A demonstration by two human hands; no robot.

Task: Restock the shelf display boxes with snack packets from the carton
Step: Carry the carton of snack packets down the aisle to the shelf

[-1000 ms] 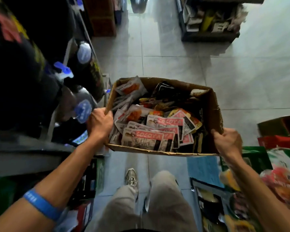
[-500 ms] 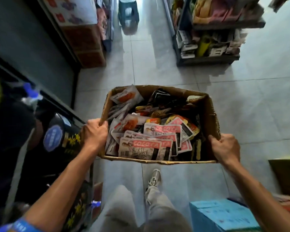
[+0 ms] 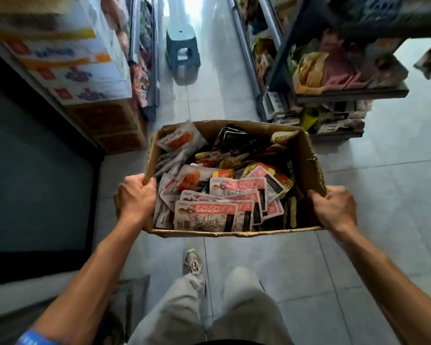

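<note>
above aisle floor | left hand (image 3: 135, 198), right hand (image 3: 334, 207) | both grip carton (image 3: 234, 232) sides

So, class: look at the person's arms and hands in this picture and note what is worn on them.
Both forearms are bare, with no sleeves in view. The left wrist wears a blue wristband with pale lettering, too blurred to read. The left hand and right hand show no gloves, rings or watch.

Shop aisle, stocked shelves (image 3: 334, 70), tiled floor (image 3: 396, 195)
</note>
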